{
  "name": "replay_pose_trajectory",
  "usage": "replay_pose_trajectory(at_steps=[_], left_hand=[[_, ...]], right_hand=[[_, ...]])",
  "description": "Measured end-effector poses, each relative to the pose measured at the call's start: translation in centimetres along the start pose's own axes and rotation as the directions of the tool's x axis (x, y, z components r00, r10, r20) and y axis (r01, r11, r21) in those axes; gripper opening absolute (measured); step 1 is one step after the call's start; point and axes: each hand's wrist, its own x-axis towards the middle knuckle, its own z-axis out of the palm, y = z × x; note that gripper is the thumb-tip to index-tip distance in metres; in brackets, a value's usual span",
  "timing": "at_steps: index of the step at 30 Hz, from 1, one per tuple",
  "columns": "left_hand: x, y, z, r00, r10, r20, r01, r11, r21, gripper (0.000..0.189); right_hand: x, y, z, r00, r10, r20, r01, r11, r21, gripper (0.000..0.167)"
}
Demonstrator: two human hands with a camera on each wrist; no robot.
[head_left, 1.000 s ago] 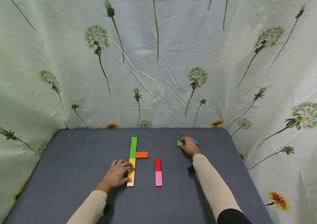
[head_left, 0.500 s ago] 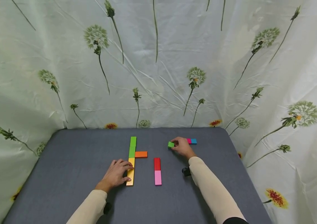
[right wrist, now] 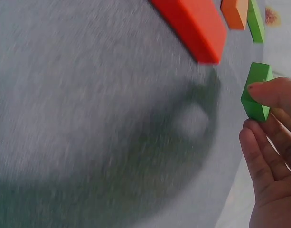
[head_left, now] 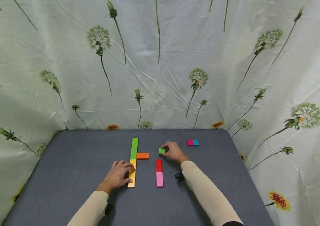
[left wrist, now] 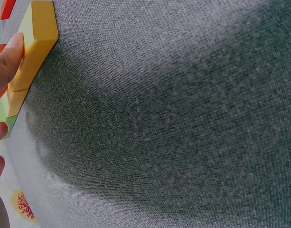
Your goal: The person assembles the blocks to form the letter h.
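Note:
My right hand (head_left: 174, 151) pinches a small green block (head_left: 161, 151) between thumb and fingers. In the right wrist view this green block (right wrist: 257, 78) is off the table, beyond the end of the red block (right wrist: 197, 28). My left hand (head_left: 117, 175) rests at the yellow blocks (head_left: 132, 183), its thumb (left wrist: 10, 57) touching one, its fingers spread. Two green blocks (head_left: 134, 148) continue the yellow row away from me. An orange block (head_left: 143, 156) sticks out rightward from that row. The red block (head_left: 159, 165) lies end to end with a pink block (head_left: 160, 180), right of the row.
Towards the far right, a small crimson block (head_left: 190, 143) and a blue block (head_left: 196, 143) lie side by side. The dark grey tabletop (head_left: 63, 169) reaches back to a white curtain (head_left: 160, 78) with a dandelion print.
My right hand has carried the green block left and slightly nearer, from beside the crimson and blue blocks to beyond the red one. The crimson block is uncovered. My left hand has stayed put.

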Motion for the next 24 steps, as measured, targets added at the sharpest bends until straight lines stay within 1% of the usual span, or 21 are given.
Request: replay_pose_trajectory(at_steps=[3,9,12,18,24], left_hand=[[0.0,-0.1,0.0,1.0,0.004,-0.007,-0.004,1.0,0.001,0.041],[0.0,-0.1,0.1,1.0,0.013,-0.019,-0.013,1.0,0.0,0.042],[0.0,0.0,0.2,1.0,0.007,-0.021,-0.007,1.0,0.002,0.043],[0.0,0.0,0.2,1.0,-0.008,-0.018,0.008,1.0,0.001,0.042],[0.0,0.0,0.1,1.0,-0.007,-0.01,0.007,1.0,0.007,0.043]], right_hand=[[0.4,-0.8,0.5,1.0,-0.019,0.011,0.018,1.0,0.004,0.029],[0.8,-2.1,1.4,0.998,-0.003,0.065,0.003,1.0,-0.002,0.029],[0.9,-2.4,1.9,0.997,-0.01,0.083,0.011,1.0,-0.02,0.028],[1.1,-2.8,2.4,0.996,-0.006,0.088,0.007,1.0,-0.018,0.026],[1.4,-3.0,3.0,0.996,0.015,0.088,-0.011,0.999,-0.041,0.026]])
